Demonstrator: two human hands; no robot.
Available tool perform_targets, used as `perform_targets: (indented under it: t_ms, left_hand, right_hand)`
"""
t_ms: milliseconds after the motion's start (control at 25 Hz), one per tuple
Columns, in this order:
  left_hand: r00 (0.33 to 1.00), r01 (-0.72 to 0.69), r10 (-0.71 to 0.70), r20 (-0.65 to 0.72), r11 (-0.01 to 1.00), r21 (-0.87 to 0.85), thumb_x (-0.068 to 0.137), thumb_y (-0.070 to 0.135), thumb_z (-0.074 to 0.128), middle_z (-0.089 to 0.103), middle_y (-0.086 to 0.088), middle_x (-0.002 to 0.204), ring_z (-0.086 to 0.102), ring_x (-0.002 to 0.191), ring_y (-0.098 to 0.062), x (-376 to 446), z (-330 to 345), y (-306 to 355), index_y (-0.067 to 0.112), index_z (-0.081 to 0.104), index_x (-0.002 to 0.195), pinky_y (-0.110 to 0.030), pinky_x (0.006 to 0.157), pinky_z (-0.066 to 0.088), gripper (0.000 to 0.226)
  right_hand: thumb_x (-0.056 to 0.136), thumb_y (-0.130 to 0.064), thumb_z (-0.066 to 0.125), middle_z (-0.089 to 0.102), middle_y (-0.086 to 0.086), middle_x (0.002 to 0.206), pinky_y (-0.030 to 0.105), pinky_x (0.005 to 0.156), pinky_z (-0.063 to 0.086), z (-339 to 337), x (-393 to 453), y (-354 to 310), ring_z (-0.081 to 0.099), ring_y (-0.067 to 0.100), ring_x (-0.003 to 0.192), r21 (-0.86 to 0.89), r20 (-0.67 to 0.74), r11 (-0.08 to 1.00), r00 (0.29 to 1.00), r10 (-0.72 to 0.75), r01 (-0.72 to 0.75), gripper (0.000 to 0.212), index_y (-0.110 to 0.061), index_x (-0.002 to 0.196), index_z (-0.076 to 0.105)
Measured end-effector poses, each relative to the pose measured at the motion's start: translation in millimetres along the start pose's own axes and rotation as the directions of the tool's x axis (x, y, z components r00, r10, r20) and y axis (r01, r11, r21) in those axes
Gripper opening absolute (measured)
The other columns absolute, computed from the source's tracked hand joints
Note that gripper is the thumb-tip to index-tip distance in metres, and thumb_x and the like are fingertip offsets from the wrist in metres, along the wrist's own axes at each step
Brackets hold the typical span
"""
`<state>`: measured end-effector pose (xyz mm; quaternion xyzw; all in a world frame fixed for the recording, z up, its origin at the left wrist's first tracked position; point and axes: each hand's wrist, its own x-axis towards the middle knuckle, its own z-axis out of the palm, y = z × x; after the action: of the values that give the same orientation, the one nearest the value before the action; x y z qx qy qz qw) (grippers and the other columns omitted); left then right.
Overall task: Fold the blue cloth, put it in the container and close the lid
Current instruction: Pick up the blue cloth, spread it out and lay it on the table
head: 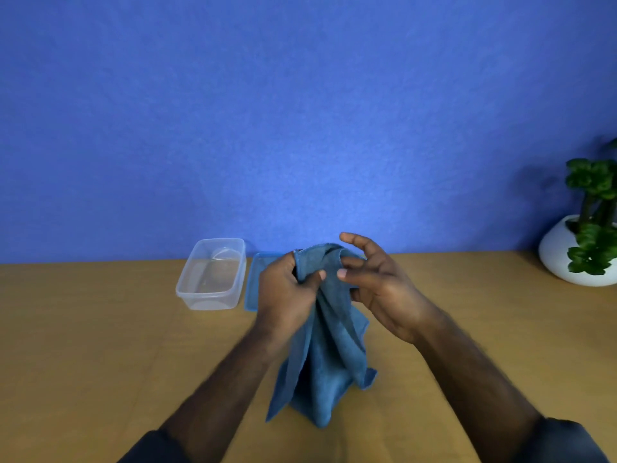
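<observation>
Left hand [283, 289] pinches the blue cloth [325, 355] at its top edge, right hand [377, 279] half-spread beside; find both corners, hang it flat before folding.

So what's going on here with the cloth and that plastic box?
A person is holding a blue cloth up over a wooden table. The left hand grips its top edge, and the right hand touches it with loose, spread fingers. The cloth hangs bunched, not yet folded. A clear plastic container sits open and empty at the back, its blue lid lying beside it.
</observation>
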<state>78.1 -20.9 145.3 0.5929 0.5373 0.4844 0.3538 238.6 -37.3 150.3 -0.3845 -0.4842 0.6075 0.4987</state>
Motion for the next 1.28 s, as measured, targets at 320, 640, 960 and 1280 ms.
perform_targets:
  t_ms: [320, 640, 960, 1280]
  left_hand:
    - [0.952, 0.3, -0.298, 0.074, 0.848, -0.436, 0.085, 0.003, 0.068, 0.079, -0.007, 0.087, 0.076, 0.079, -0.02, 14.8, -18.1, -0.9, 0.006, 0.075, 0.094, -0.029, 0.066, 0.058, 0.012]
    - [0.966, 0.249, -0.256, 0.032, 0.893, -0.374, 0.088, 0.015, 0.069, 0.078, -0.014, 0.093, 0.074, 0.088, -0.029, 17.8, -29.9, 0.2, 0.008, 0.075, 0.098, -0.045, 0.084, 0.06, 0.013]
    - [0.991, 0.12, -0.093, 0.097, 0.94, -0.321, 0.093, 0.015, 0.064, 0.074, -0.025, 0.101, 0.071, 0.089, -0.029, 20.1, -44.1, 17.1, 0.004, 0.075, 0.098, -0.042, 0.087, 0.057, 0.016]
    - [0.989, 0.121, -0.082, 0.121, 0.924, -0.363, 0.085, 0.008, 0.073, 0.079, -0.012, 0.097, 0.075, 0.091, -0.025, 20.7, -39.8, 21.3, 0.004, 0.075, 0.102, -0.03, 0.075, 0.061, 0.018]
  right_hand:
    - [0.084, 0.007, 0.063, 0.069, 0.008, 0.093, 0.03, 0.053, 0.053, 1.5, -17.0, 21.8, 0.069, 0.025, 0.065, -0.506, -0.149, 0.861, 0.977, -0.149, 0.054, 0.047, -0.026, 0.115, 0.05]
    - [0.095, 0.005, 0.053, 0.063, 0.025, 0.077, 0.037, 0.053, 0.052, 13.3, -11.8, -20.2, 0.072, 0.033, 0.062, -0.298, -0.077, 0.943, 0.98, -0.182, 0.152, 0.008, -0.003, 0.095, 0.057]
    - [0.094, 0.001, 0.056, 0.075, 0.009, 0.094, 0.035, 0.078, 0.057, 12.0, -6.1, -37.1, 0.072, 0.017, 0.087, -0.557, 0.028, 0.825, 0.995, -0.094, 0.093, 0.02, -0.01, 0.107, 0.067]
    - [0.079, -0.018, 0.079, 0.07, -0.004, 0.08, 0.02, 0.073, 0.047, 16.8, 3.1, -38.3, 0.063, 0.008, 0.078, -0.577, -0.066, 0.789, 0.951, -0.301, 0.21, 0.004, -0.018, 0.079, 0.076]
